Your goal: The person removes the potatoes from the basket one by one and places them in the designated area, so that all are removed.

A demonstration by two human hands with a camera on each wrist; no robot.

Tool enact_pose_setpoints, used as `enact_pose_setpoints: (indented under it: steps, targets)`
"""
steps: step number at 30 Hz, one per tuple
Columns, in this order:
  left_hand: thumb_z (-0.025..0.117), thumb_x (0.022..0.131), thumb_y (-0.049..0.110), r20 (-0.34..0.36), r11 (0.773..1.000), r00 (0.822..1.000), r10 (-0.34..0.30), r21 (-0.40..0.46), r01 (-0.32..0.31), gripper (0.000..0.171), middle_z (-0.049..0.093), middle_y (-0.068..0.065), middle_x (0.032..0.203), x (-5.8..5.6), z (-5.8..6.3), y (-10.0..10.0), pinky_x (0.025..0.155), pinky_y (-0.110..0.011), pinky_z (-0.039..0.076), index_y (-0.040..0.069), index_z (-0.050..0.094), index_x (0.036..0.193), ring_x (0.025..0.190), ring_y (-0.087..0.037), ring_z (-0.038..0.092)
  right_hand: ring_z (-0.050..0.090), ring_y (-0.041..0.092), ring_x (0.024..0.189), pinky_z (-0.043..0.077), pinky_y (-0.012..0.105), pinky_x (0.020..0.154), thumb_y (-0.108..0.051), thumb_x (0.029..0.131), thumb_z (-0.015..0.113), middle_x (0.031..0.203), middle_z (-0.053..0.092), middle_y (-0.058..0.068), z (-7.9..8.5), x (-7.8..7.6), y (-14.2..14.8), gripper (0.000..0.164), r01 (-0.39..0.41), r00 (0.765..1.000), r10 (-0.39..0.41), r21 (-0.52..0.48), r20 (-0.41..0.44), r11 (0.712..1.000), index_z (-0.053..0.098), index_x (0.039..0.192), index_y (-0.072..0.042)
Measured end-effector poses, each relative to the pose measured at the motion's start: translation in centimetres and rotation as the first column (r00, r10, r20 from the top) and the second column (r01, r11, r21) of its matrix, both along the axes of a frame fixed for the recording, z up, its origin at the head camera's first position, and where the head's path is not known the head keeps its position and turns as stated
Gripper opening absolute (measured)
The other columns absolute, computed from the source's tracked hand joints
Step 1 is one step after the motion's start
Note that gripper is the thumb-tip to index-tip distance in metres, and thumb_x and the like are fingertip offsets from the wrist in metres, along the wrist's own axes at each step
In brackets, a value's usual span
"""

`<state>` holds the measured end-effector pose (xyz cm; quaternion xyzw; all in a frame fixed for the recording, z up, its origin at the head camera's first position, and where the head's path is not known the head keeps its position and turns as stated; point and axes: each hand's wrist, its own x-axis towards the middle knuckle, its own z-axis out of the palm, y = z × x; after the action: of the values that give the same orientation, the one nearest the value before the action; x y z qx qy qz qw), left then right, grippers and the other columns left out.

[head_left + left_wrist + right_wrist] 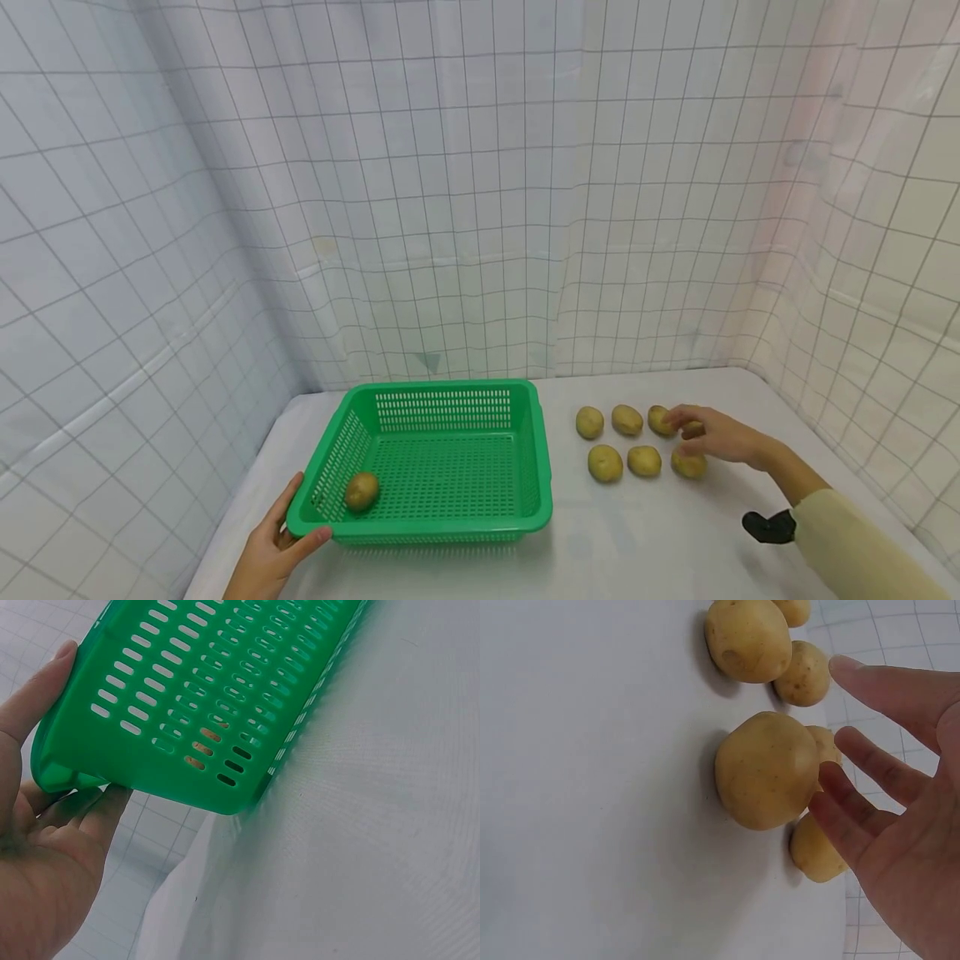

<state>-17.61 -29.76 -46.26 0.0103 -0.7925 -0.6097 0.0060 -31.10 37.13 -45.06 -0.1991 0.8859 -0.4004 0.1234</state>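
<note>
My left hand (pixel 264 557) grips the near left corner of a green plastic basket (pixel 442 527), thumb over the rim and fingers beneath it. One potato (pixel 362 492) lies inside the basket near that corner; in the left wrist view it shows only through the slots. Over at the right, my right hand (pixel 716 435) hovers above the right end of a group of potatoes, its fingers spread and slightly bent, holding nothing. Closest beneath it is the front right potato (pixel 767 771). Part of the back row is hidden behind this hand.
Several potatoes, among them a front left one (pixel 605 463), lie in two rows on the white table (pixel 622 550), right of the basket. Gridded white sheets (pixel 465 208) enclose the back and both sides. A black strap end (pixel 769 527) hangs by the right sleeve.
</note>
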Motion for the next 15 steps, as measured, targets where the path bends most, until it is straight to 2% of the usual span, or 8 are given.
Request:
enact_pose_setpoints:
  steps: [7,15]
  targets:
    - [0.069,0.102,0.015,-0.004,1.0,1.0,-0.004,0.012,0.004,0.094,0.003,-0.025,0.168,0.0,0.1,-0.1,0.087,-0.017,0.052,0.011,0.002,0.167,0.108,0.018,0.049,0.051,0.047,0.126,0.049,0.058,0.1,-0.012,0.096,0.072,0.135,0.057,0.021,1.0,-0.6,-1.2,0.047,-0.027,1.0,0.027,0.0,-0.01,1.0,0.055,0.139,0.001]
    - [0.07,0.102,0.017,0.014,1.0,1.0,0.003,0.011,-0.003,0.094,0.004,-0.026,0.168,0.1,0.2,0.0,0.087,-0.017,0.052,0.012,0.002,0.168,0.107,0.017,0.051,0.051,0.047,0.128,0.046,0.061,0.103,-0.012,0.097,0.072,0.137,0.054,0.023,1.6,-1.2,-3.2,0.047,-0.029,0.999,0.03,-0.012,0.013,0.999,0.056,0.139,0.0]
